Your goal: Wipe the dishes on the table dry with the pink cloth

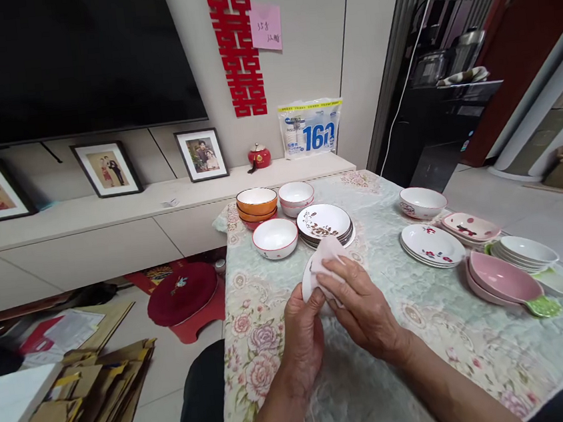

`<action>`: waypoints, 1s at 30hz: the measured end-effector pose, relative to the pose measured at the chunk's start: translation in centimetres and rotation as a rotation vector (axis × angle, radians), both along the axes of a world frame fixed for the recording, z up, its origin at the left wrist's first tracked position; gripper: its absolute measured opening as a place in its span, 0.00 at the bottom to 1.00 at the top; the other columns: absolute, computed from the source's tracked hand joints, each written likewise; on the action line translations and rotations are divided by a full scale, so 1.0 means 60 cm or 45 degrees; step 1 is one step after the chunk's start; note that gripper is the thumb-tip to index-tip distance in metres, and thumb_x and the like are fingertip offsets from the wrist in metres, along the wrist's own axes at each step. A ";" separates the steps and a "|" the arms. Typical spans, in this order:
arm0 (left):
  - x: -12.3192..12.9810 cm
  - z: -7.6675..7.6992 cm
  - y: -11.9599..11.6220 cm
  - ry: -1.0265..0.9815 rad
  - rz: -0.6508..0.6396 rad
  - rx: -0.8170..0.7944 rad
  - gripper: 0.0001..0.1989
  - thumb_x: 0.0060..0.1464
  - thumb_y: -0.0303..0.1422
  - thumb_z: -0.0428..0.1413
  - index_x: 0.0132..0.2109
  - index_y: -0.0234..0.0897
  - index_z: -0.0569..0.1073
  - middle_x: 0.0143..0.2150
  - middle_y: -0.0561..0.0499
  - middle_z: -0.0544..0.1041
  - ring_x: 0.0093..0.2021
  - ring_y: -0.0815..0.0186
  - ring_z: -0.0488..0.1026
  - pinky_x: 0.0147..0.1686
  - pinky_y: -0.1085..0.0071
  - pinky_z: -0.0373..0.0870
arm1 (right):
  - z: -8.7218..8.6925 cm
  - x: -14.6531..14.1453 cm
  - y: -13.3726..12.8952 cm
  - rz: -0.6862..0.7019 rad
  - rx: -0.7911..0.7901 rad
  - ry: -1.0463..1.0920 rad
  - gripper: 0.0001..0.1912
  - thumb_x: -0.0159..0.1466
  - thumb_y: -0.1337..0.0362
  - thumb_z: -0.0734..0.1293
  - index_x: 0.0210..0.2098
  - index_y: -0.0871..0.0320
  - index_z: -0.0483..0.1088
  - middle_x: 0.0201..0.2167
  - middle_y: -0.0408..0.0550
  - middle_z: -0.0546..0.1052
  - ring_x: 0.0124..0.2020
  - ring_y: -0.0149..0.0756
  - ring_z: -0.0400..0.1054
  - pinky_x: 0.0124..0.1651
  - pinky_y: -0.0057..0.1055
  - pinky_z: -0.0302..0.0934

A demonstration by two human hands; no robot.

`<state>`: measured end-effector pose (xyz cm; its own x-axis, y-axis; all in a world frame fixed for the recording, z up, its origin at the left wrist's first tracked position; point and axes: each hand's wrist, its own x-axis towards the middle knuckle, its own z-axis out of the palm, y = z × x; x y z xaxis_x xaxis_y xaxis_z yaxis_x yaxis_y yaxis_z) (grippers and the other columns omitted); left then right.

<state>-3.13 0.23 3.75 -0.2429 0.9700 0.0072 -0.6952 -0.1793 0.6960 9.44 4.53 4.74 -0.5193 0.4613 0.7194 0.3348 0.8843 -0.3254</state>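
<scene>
My left hand (301,326) grips the lower left edge of a white plate (307,281), thumb on its face, holding it tilted above the table. A thin white wipe (327,256) is in my right hand (368,309), pressed against the plate and covering much of it. Just beyond my hands lies a stack of brown-patterned plates (323,220). A white bowl with a red rim (275,238) stands left of that stack. Behind are stacked orange bowls (257,202) and white-and-pink bowls (296,194).
The flowered tablecloth (268,367) covers the table. At right stand floral plates (432,245), pink dishes (504,275), small white bowls (527,252) and a larger bowl (422,203). A stool (183,292) and flattened cardboard (90,399) are on the floor at left. A blue-and-white package (312,129) stands behind.
</scene>
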 end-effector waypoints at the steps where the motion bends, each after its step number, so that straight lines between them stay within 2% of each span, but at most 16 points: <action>1: 0.001 0.000 0.000 -0.008 -0.001 0.016 0.13 0.50 0.32 0.63 0.44 0.36 0.77 0.40 0.49 0.80 0.40 0.64 0.73 0.44 0.70 0.66 | -0.001 0.000 -0.001 0.022 0.027 -0.031 0.27 0.64 0.72 0.61 0.62 0.54 0.64 0.64 0.53 0.64 0.67 0.49 0.53 0.67 0.54 0.48; 4: 0.004 -0.001 -0.001 0.035 -0.052 0.009 0.16 0.51 0.34 0.63 0.47 0.35 0.76 0.40 0.48 0.79 0.40 0.63 0.73 0.43 0.69 0.66 | -0.003 0.007 0.007 0.027 -0.072 0.061 0.25 0.66 0.70 0.61 0.62 0.53 0.64 0.63 0.52 0.65 0.66 0.47 0.54 0.67 0.52 0.48; 7: 0.001 0.000 -0.008 0.274 -0.096 -0.031 0.17 0.49 0.37 0.64 0.44 0.35 0.75 0.35 0.50 0.77 0.35 0.65 0.70 0.37 0.70 0.65 | -0.001 0.017 0.024 -0.057 -0.426 0.356 0.20 0.69 0.62 0.59 0.59 0.53 0.67 0.61 0.52 0.68 0.64 0.45 0.58 0.66 0.48 0.51; 9: -0.004 0.004 -0.014 0.629 -0.120 -0.066 0.13 0.50 0.39 0.63 0.37 0.34 0.73 0.29 0.53 0.73 0.30 0.67 0.66 0.31 0.71 0.61 | -0.002 0.021 0.036 -0.103 -0.819 0.592 0.20 0.69 0.55 0.58 0.55 0.55 0.71 0.55 0.53 0.74 0.57 0.45 0.66 0.59 0.43 0.59; 11: -0.007 0.008 -0.019 1.093 -0.055 -0.017 0.13 0.51 0.40 0.62 0.30 0.35 0.70 0.26 0.53 0.68 0.29 0.67 0.63 0.30 0.70 0.58 | -0.004 0.025 0.047 -0.113 -1.261 0.808 0.20 0.66 0.49 0.61 0.47 0.56 0.74 0.41 0.51 0.79 0.42 0.43 0.73 0.45 0.38 0.67; 13: -0.006 0.007 -0.022 1.495 0.056 0.190 0.14 0.51 0.39 0.61 0.27 0.36 0.67 0.26 0.54 0.66 0.30 0.65 0.63 0.33 0.68 0.57 | -0.007 0.029 0.056 -0.095 -1.577 0.973 0.19 0.61 0.46 0.66 0.37 0.56 0.73 0.29 0.46 0.79 0.30 0.40 0.71 0.33 0.34 0.66; 14: -0.004 0.005 -0.022 1.644 0.094 0.318 0.15 0.53 0.39 0.60 0.27 0.36 0.65 0.25 0.54 0.65 0.30 0.65 0.63 0.34 0.67 0.57 | -0.008 0.032 0.060 -0.084 -1.664 1.023 0.19 0.58 0.46 0.68 0.35 0.57 0.73 0.27 0.45 0.78 0.27 0.39 0.70 0.31 0.33 0.65; 17: 0.002 -0.008 -0.019 1.966 0.142 0.610 0.17 0.54 0.36 0.59 0.25 0.36 0.60 0.23 0.55 0.64 0.28 0.67 0.62 0.36 0.65 0.55 | -0.005 0.044 0.066 0.012 -1.761 1.020 0.20 0.56 0.49 0.71 0.39 0.58 0.74 0.32 0.47 0.80 0.32 0.39 0.72 0.35 0.33 0.66; 20: 0.005 -0.020 -0.017 2.188 0.148 0.702 0.15 0.53 0.34 0.60 0.26 0.36 0.61 0.25 0.55 0.68 0.29 0.66 0.63 0.38 0.63 0.56 | 0.003 0.056 0.067 0.100 -1.823 0.866 0.25 0.54 0.55 0.74 0.49 0.59 0.73 0.41 0.51 0.80 0.40 0.42 0.73 0.41 0.34 0.66; 22: 0.003 -0.022 -0.017 2.297 0.152 0.715 0.13 0.51 0.32 0.61 0.28 0.36 0.63 0.26 0.55 0.69 0.31 0.66 0.64 0.42 0.60 0.57 | 0.007 0.061 0.067 0.056 -1.833 0.748 0.28 0.51 0.61 0.74 0.51 0.59 0.73 0.43 0.51 0.80 0.40 0.42 0.73 0.41 0.33 0.65; 25: -0.001 -0.021 -0.019 2.369 0.188 0.691 0.12 0.48 0.29 0.64 0.30 0.37 0.65 0.29 0.55 0.72 0.36 0.62 0.67 0.51 0.52 0.55 | 0.006 0.066 0.070 -0.071 -1.779 0.628 0.29 0.47 0.66 0.71 0.51 0.59 0.73 0.39 0.48 0.80 0.34 0.39 0.72 0.36 0.30 0.63; 28: -0.003 -0.017 -0.018 2.319 0.286 0.603 0.12 0.45 0.26 0.65 0.32 0.38 0.68 0.44 0.50 0.76 0.49 0.53 0.68 0.54 0.46 0.52 | -0.004 0.067 0.076 -0.162 -1.696 0.607 0.28 0.46 0.67 0.70 0.48 0.59 0.74 0.34 0.45 0.79 0.30 0.36 0.69 0.32 0.28 0.60; 30: -0.003 -0.016 -0.016 2.229 0.375 0.487 0.15 0.44 0.24 0.66 0.38 0.41 0.71 0.57 0.44 0.70 0.56 0.48 0.64 0.54 0.46 0.54 | -0.013 0.066 0.081 -0.207 -1.633 0.631 0.27 0.45 0.66 0.69 0.46 0.60 0.74 0.32 0.44 0.79 0.30 0.36 0.68 0.32 0.28 0.59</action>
